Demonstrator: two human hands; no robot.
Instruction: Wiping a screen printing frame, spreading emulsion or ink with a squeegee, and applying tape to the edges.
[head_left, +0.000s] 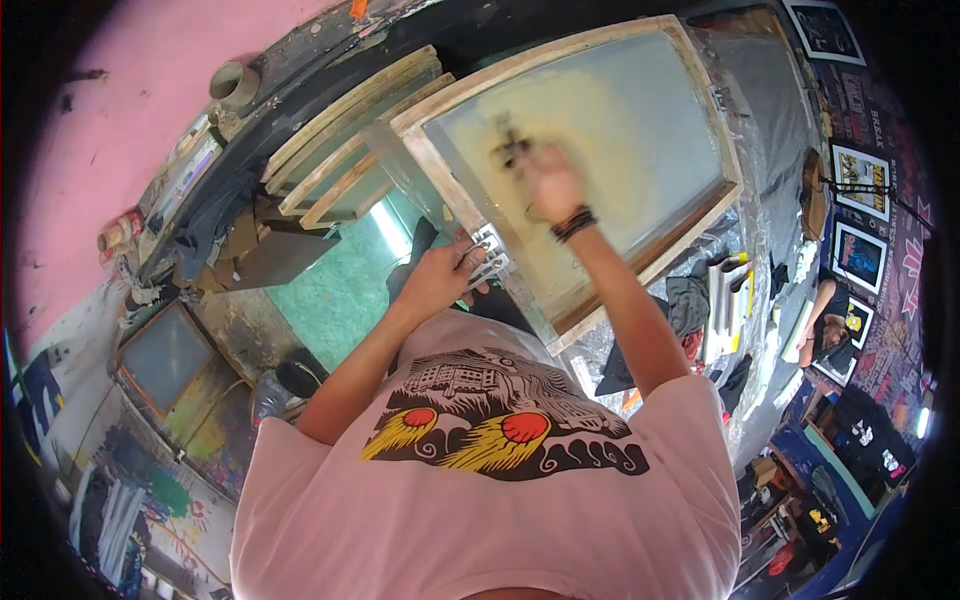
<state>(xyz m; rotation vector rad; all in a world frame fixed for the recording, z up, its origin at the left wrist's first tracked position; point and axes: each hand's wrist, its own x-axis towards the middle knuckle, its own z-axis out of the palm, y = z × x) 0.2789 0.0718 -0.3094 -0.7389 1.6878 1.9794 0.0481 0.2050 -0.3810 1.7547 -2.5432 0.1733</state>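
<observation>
A wooden-framed printing screen (560, 340) stands tilted in front of me, its pale mesh (640, 110) stained yellow over the left and middle. Over that stain, my right hand (553, 182) is closed on a small dark tool (512, 150). Motion smears the tool, so its kind does not show. A dark band circles that wrist. At the screen's near left side, my left hand (440, 282) has its fingers curled at a pale metal clamp (488, 252) on the frame; part of the fingers is hidden.
Several wooden frames (350, 130) lean together at the left, beyond a green floor (310, 290). A cardboard roll (234, 84) sits on the far ledge. Plastic sheeting and a yellow-edged white stack (728, 300) lie at right. Another person (830, 325) is farther right.
</observation>
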